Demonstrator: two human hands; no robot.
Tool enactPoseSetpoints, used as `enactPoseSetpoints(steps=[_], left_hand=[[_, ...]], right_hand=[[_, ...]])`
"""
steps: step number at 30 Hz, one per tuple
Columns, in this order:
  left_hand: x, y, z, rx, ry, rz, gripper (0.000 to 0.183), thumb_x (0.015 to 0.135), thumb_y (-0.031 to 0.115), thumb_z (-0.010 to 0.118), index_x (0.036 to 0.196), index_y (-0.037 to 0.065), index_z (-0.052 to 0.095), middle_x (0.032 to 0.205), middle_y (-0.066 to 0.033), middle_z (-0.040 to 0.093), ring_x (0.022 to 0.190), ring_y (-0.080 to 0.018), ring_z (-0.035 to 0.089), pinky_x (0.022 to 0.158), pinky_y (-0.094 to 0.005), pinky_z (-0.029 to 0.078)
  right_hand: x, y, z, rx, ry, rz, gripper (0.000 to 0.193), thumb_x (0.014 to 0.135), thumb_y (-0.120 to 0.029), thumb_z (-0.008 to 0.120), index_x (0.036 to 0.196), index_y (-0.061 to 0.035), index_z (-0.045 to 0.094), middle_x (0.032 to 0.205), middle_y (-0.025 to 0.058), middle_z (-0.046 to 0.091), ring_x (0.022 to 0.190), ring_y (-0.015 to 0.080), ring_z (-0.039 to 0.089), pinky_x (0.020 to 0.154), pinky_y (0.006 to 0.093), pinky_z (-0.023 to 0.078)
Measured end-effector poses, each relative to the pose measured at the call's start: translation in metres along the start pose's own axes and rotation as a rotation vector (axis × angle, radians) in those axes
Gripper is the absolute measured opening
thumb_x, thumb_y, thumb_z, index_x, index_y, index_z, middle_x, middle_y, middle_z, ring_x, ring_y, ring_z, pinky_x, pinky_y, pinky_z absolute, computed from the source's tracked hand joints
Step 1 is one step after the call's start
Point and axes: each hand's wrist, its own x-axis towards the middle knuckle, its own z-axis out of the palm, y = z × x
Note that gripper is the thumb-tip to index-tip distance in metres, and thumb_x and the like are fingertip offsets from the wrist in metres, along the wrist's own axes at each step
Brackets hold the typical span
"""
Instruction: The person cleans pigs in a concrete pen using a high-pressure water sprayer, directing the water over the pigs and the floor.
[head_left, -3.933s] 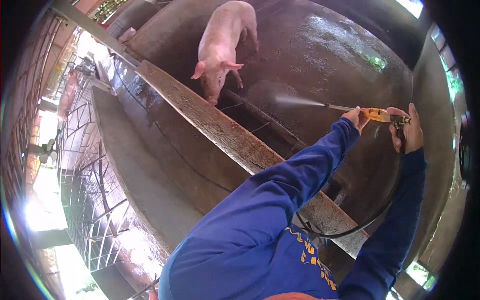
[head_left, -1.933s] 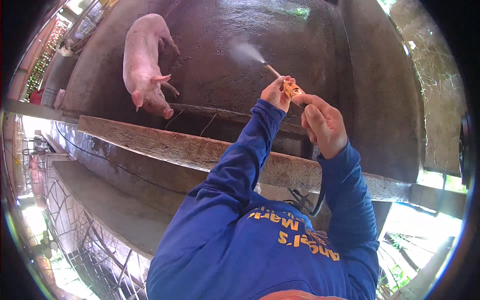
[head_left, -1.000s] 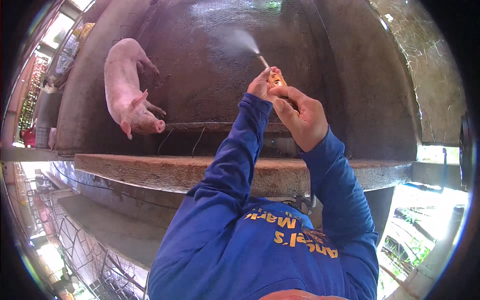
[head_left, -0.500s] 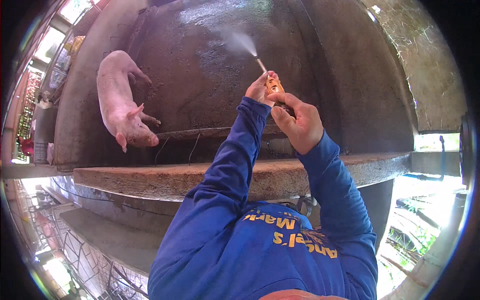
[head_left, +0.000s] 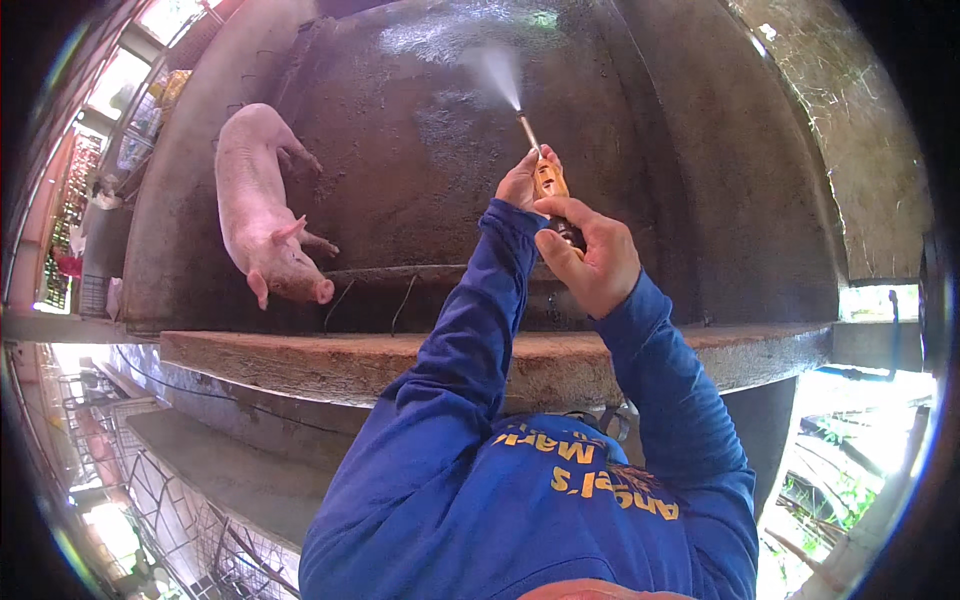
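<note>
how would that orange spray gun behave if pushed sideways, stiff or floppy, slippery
The spray gun is probably stiff, given its straight, slim tube. It may feel slippery if wet, since spray is misting out ahead.

Left hand [head_left: 518, 184] and right hand [head_left: 600, 260] grip orange spray gun [head_left: 549, 180], mist [head_left: 500, 78] shooting ahead of them over wet floor [head_left: 400, 140], pig [head_left: 255, 200] to their left, low wall [head_left: 270, 355] behind, bodyward.
</note>
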Motion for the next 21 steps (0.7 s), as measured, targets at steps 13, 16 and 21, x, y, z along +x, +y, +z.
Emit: enactPoseSetpoints(steps=[13, 16, 21], left_hand=[[0.033, -0.010, 0.004, -0.205, 0.015, -0.133, 0.016, 0.086, 0.020, 0.047, 0.085, 0.004, 0.048, 0.073, -0.0045, 0.053, 0.068, -0.0152, 0.054, 0.061, -0.0275, 0.049], [0.038, -0.013, 0.011, -0.198, 0.141, -0.072, 0.016, 0.086, 0.020, 0.047, 0.084, 0.005, 0.048, 0.073, -0.0044, 0.053, 0.068, -0.0138, 0.054, 0.061, -0.0266, 0.049], [0.050, -0.016, 0.010, -0.141, 0.041, -0.159, 0.015, 0.086, 0.021, 0.047, 0.083, 0.006, 0.048, 0.073, -0.0036, 0.053, 0.068, -0.0134, 0.055, 0.061, -0.0268, 0.049]], right_hand=[[0.012, 0.011, -0.003, -0.100, 0.128, 0.013, 0.042, 0.078, -0.038, 0.051, 0.098, -0.0018, 0.056, 0.071, 0.0094, 0.058, 0.066, 0.0147, 0.056, 0.063, 0.0259, 0.043], [0.014, 0.021, -0.011, -0.001, 0.152, -0.008, 0.041, 0.074, -0.038, 0.055, 0.097, -0.0030, 0.055, 0.073, 0.0180, 0.058, 0.069, 0.0287, 0.060, 0.062, 0.0328, 0.045], [0.017, 0.023, -0.015, -0.013, 0.139, 0.063, 0.041, 0.075, -0.039, 0.054, 0.097, -0.0039, 0.055, 0.073, 0.0183, 0.058, 0.069, 0.0299, 0.060, 0.061, 0.0337, 0.045]])
